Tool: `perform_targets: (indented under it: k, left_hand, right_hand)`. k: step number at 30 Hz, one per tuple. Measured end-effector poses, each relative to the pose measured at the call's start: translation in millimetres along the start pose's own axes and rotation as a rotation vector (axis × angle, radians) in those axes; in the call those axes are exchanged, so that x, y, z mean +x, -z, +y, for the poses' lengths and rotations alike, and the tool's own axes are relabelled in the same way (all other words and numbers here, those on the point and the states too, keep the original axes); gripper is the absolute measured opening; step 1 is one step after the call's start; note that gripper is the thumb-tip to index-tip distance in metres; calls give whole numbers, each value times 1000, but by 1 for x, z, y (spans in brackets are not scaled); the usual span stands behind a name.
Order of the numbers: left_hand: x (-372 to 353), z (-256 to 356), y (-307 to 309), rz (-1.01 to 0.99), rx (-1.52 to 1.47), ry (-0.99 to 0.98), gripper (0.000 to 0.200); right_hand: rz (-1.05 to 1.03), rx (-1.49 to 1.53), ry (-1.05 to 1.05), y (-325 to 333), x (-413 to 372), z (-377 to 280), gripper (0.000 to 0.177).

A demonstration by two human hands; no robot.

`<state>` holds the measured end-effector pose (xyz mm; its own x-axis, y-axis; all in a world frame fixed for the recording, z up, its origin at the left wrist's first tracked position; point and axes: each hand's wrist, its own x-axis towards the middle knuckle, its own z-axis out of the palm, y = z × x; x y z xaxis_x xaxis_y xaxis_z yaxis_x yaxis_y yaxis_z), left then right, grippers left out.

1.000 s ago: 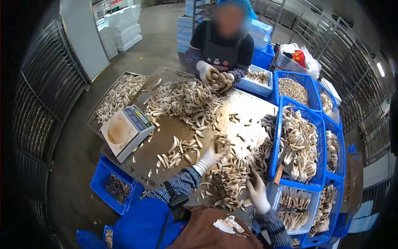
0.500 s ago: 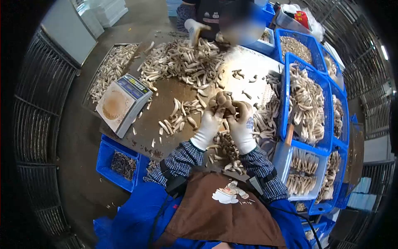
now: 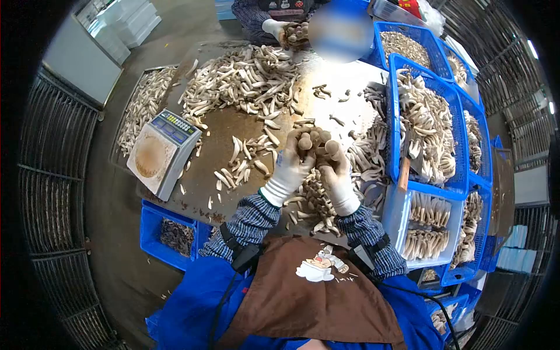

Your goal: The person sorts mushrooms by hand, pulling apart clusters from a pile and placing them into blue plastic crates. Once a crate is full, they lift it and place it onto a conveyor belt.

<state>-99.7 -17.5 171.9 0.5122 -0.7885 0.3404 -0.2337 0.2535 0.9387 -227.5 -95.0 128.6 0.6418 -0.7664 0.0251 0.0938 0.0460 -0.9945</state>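
Both my gloved hands are raised over the near part of the table, close together. My left hand (image 3: 290,170) is wrapped round a bunch of brown-capped mushrooms (image 3: 314,140), caps facing up. From the other side my right hand (image 3: 337,182) grips the same bunch, fingers bent against the caps; its fingertips are partly hidden. Beneath and between my wrists lies a heap of dark-capped mushrooms (image 3: 318,204). To the left are loose pale mushrooms (image 3: 248,157), and to the right a longer pile of mushrooms (image 3: 370,143).
A digital scale (image 3: 162,153) stands at the table's left. A large mushroom pile (image 3: 239,79) lies farther back, before a co-worker's gloved hand (image 3: 274,27) holding mushrooms. Blue baskets (image 3: 392,116) line the right, with a wooden-handled tool (image 3: 404,172) and a clear bin (image 3: 396,224) of mushrooms.
My hands have shifted slightly left with the mushrooms, and the bunch is turned so its caps show differently. The co-worker's hand has lifted from the pile and now holds mushrooms. The view has shifted slightly.
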Motion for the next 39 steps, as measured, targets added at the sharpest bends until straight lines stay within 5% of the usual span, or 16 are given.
perform_targets:
  k: [5, 11, 12, 16, 17, 19, 21, 25, 27, 28, 29, 30, 31, 34, 37, 39]
  left_hand:
    - [0, -3, -2, -160, 144, -34, 52]
    - [-8, -53, -6, 305, -833, 671, 29]
    - [-6, -38, -7, 282, -801, 646, 26]
    - [-12, -33, -5, 112, -595, 700, 18]
    - [-18, -64, 1, -52, -538, 499, 22]
    - [-14, -50, -1, -47, -787, 736, 25]
    - [-14, -36, -9, -145, -724, 824, 29]
    - [-19, -9, -41, -243, -965, 996, 30]
    - [-35, -56, -22, -552, 225, -150, 33]
    - [-39, -73, -25, -427, -130, 472, 37]
    - [-41, -83, -43, -279, -209, 354, 29]
    - [-32, -32, -45, -108, -883, 969, 22]
    - [-25, -15, -66, 71, -756, 845, 21]
    - [-15, -95, -18, -124, -881, 878, 29]
    - [-4, -63, -30, 291, -861, 956, 20]
    - [-4, -138, 28, -100, -1145, 950, 20]
  right_hand:
    - [187, 171, -29, -20, 3, -32, 40]
    - [289, 98, -61, -6, 11, -8, 33]
    - [49, 346, -141, -5, 9, -34, 38]
    - [-13, 1072, -377, 9, 6, -35, 31]
    - [-109, 1219, -359, 16, 4, -25, 30]
    - [-175, 1452, -462, 28, -3, -19, 29]
    - [80, 650, -49, 29, -17, -22, 29]
    - [74, 621, -46, 48, -20, -7, 32]
    - [-13, 807, -187, 59, -25, -8, 37]
    - [-149, 927, -188, 67, -26, 5, 30]
    - [332, 366, 21, 57, -27, 11, 27]
    - [333, 447, 28, 62, -25, 35, 28]
    - [330, 493, 44, 67, -33, 11, 27]
    - [384, 528, -52, 101, -84, -60, 30]
    - [498, 342, -8, 174, -150, -77, 29]
    - [848, 123, -32, 228, -188, -86, 25]
